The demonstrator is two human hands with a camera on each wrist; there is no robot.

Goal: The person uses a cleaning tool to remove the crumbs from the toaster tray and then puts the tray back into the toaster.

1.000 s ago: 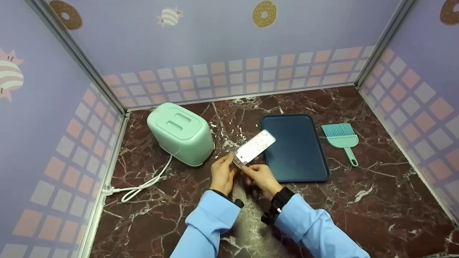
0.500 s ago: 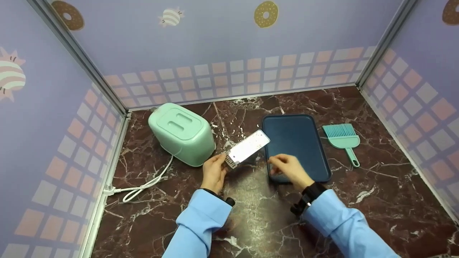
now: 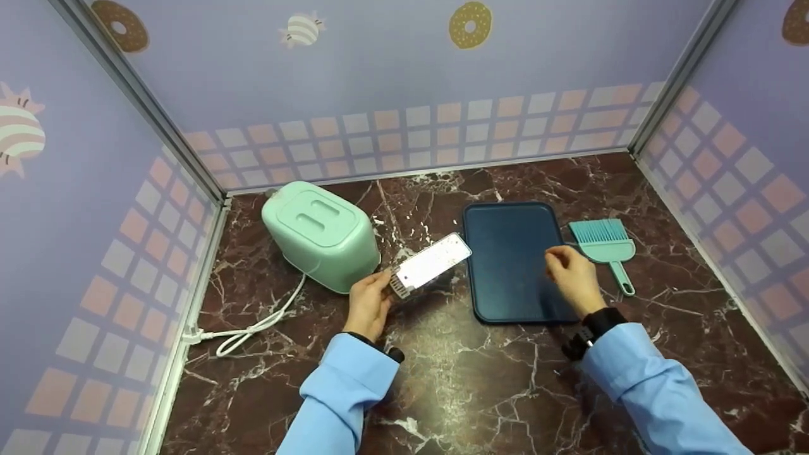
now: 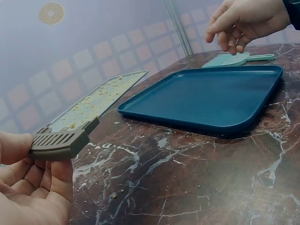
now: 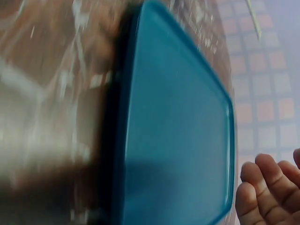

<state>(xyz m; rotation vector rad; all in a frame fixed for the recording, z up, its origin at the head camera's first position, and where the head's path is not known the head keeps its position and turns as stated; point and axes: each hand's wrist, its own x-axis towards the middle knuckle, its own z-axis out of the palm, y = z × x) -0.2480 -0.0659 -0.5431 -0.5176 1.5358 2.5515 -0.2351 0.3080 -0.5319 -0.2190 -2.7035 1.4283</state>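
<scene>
The teal brush (image 3: 605,248) lies on the surface just right of the nearer right hand (image 3: 574,278), its handle pointing toward the person; that grip is empty, fingers loosely bent. The left hand (image 3: 368,303) pinches the slotted end of the crumb tray (image 3: 433,260), which slants forward-right toward the blue tray (image 3: 510,230).
</scene>
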